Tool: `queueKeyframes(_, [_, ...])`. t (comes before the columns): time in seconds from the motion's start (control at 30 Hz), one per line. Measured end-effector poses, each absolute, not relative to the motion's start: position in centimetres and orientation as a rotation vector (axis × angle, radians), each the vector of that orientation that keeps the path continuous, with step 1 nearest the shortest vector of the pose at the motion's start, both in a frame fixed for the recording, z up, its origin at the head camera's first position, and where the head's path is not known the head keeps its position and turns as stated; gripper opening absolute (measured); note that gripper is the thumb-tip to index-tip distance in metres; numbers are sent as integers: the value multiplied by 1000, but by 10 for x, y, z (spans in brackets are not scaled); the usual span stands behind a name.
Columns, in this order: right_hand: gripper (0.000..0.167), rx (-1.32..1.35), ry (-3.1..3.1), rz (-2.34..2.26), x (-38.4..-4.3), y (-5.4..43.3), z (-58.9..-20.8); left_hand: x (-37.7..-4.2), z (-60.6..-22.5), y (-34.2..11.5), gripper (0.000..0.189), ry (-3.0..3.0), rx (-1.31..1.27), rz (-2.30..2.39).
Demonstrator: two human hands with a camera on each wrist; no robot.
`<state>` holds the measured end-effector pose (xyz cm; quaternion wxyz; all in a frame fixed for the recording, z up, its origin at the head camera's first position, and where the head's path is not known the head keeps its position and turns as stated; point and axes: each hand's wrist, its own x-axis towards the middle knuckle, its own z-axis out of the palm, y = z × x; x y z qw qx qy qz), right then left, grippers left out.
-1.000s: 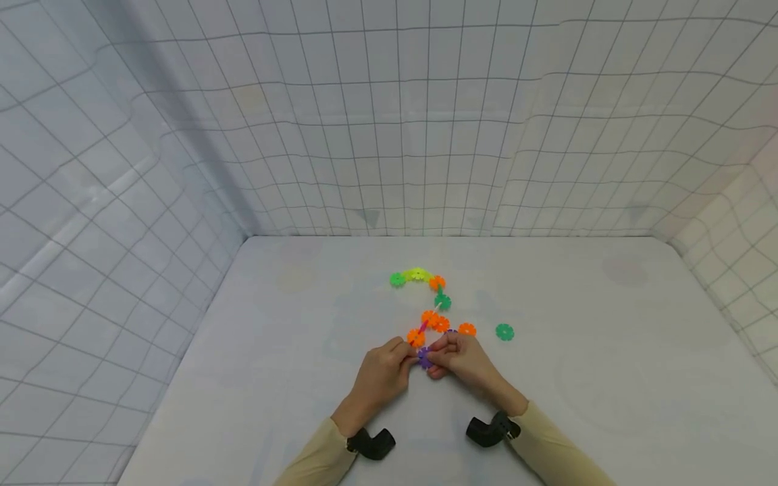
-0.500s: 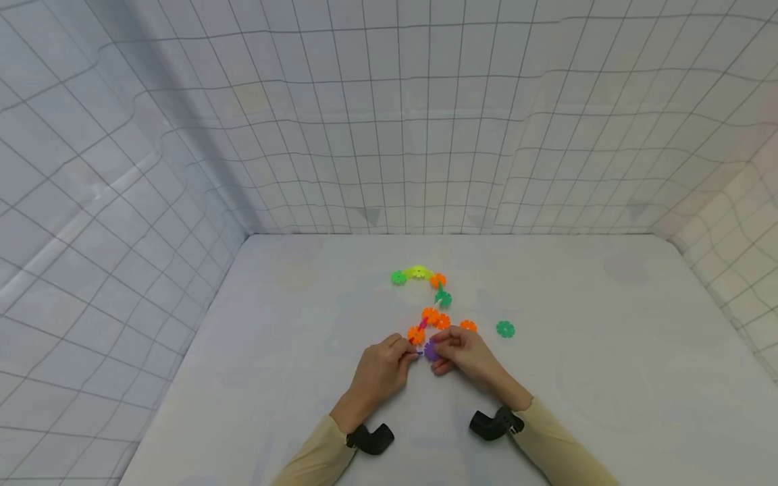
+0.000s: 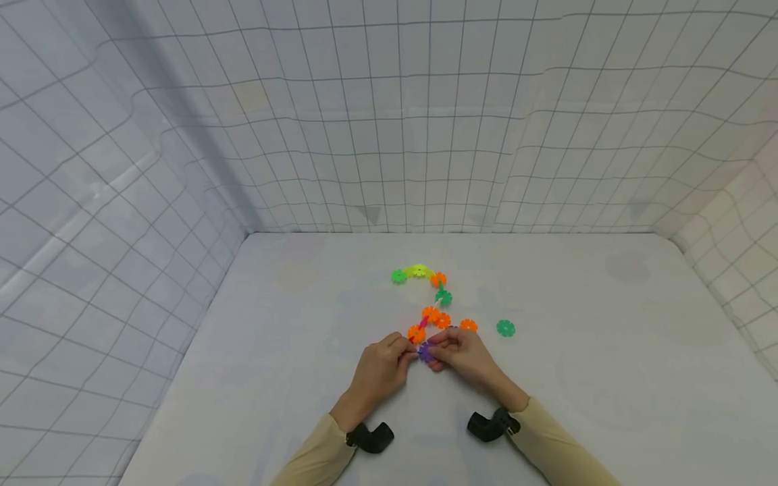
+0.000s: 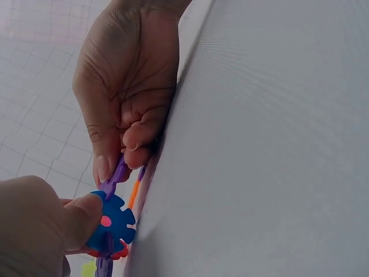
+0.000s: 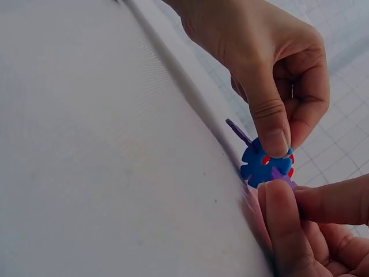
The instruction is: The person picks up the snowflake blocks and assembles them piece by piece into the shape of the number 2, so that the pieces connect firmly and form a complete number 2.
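My left hand (image 3: 381,368) pinches a blue notched plastic disc (image 4: 121,219) between thumb and fingertips. From the right, my right hand (image 3: 471,358) holds a purple notched disc (image 3: 425,352) by its edge. In the left wrist view this purple disc stands roughly crosswise to the blue one, its edge right at the blue rim. A second purple disc (image 5: 238,133) sticks out of the opposite side of the blue disc. Just beyond the left fingertips, an orange disc (image 3: 416,334) ends a curved chain of joined discs.
The chain runs away from me through a dark green disc (image 3: 444,297) and a yellow disc (image 3: 419,270) to a light green disc (image 3: 398,276). An orange disc (image 3: 469,325) and a loose green disc (image 3: 506,328) lie on the white table (image 3: 608,371) to the right.
My right hand drew the purple disc a little to the right, away from the left fingertips, then brought it back left against the blue disc. My left hand has hardly moved.
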<state>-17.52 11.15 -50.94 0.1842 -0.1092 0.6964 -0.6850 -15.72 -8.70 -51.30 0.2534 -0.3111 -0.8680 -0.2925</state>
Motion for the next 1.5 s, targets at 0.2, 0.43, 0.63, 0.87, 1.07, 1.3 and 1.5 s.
queueKeyframes(0.2, [17,-295,2000,-1939,-175,107,-508,-157,-515,-84,17,-2318,-834,-825])
queueKeyframes(0.43, [14,-193,1995,-1938,-175,104,-507,-158,-518,-82,18,-2300,-806,-873])
queueKeyframes(0.63, [17,-194,1962,-1949,-174,104,-507,-158,-516,-83,18,-2315,-798,-872])
queueKeyframes(0.87, [19,-183,1911,-1979,-173,106,-508,-157,-516,-85,19,-2328,-781,-851])
queueKeyframes(1.07, [20,-195,1880,-1960,-174,109,-507,-157,-516,-86,19,-2334,-782,-835])
queueKeyframes(1.3, [24,-224,1810,-1941,-176,115,-510,-157,-514,-87,18,-2361,-785,-843])
queueKeyframes(1.5, [29,-260,1736,-1955,-177,120,-509,-157,-515,-87,17,-2359,-781,-839])
